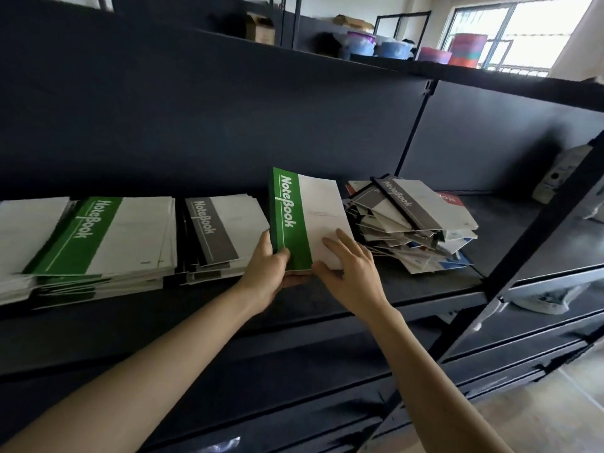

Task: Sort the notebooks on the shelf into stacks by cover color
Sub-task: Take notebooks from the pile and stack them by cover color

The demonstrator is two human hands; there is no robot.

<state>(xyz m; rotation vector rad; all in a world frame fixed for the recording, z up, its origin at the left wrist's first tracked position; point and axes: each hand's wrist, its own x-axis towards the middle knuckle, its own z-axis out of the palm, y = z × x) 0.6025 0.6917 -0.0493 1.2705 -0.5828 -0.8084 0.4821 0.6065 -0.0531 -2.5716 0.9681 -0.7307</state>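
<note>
A green-and-white notebook [305, 217] is held tilted above the dark shelf [425, 282]. My left hand [268, 276] grips its lower spine corner, thumb on the green band. My right hand [348, 273] lies on the white part of the cover with straight fingers. To the left sits a green-cover stack [108, 237], and beside it a grey-cover stack [222, 233]. On the right is an untidy mixed pile [411, 223] with a grey notebook on top; red and blue covers peek out.
A white stack [26, 237] lies at the far left of the shelf. A black upright post [529, 243] crosses at the right. A white packet [562, 171] leans in the neighbouring bay. Boxes and tubs [376, 44] stand on the top shelf.
</note>
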